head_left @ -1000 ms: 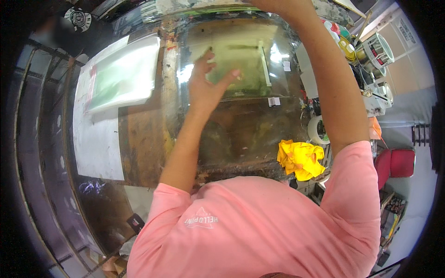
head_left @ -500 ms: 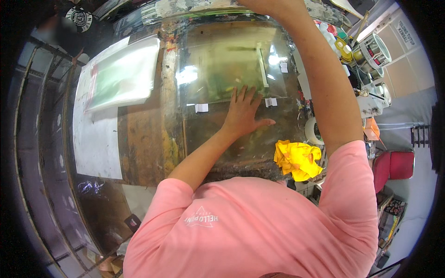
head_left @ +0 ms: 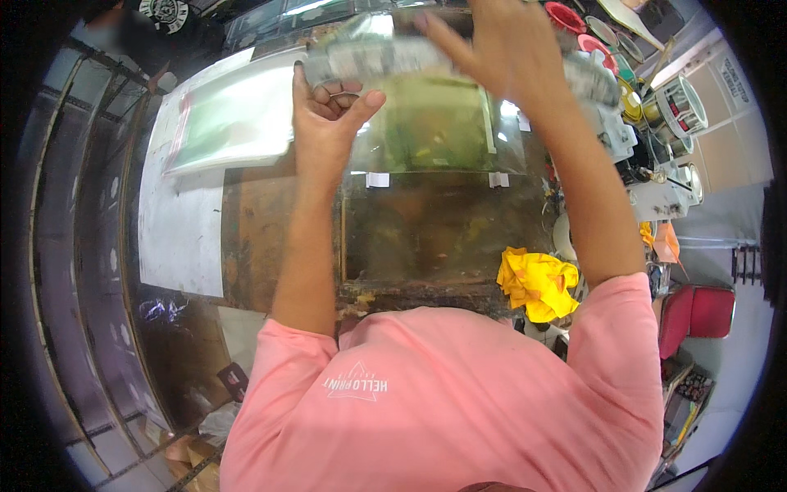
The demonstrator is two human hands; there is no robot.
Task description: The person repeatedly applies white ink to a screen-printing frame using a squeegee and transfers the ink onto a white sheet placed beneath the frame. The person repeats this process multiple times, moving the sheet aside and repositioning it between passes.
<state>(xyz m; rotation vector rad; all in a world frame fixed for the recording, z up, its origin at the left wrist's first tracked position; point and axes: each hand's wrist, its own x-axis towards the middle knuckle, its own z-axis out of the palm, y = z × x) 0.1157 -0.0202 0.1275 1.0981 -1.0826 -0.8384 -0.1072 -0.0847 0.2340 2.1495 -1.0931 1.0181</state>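
A paint-smeared, pale-edged frame [head_left: 377, 57], blurred by motion and apparently a printing screen, is tilted above the far part of the worktable. My left hand [head_left: 322, 119] is at the frame's left end, fingers curled against its near edge and thumb apart. My right hand [head_left: 516, 61] reaches over the frame's right half; its thumb points left, and the other fingers are blurred or cut off by the top edge. Under the frame lies a clear sheet [head_left: 434, 123] on the greenish glassy surface, with small white tabs [head_left: 377, 179] along its near edge.
A stack of clear plastic sheets [head_left: 234, 119] lies on white paper [head_left: 180, 238] at the left. A crumpled yellow cloth [head_left: 539, 283] rests at the near right. Cans [head_left: 676, 107] and tubs crowd the right side. Metal racks [head_left: 78, 246] stand far left; a person [head_left: 168, 41] is beyond.
My left hand has lifted from the clear sheet and moved up and left to the frame. The frame has swung nearer and my right hand has come back toward me.
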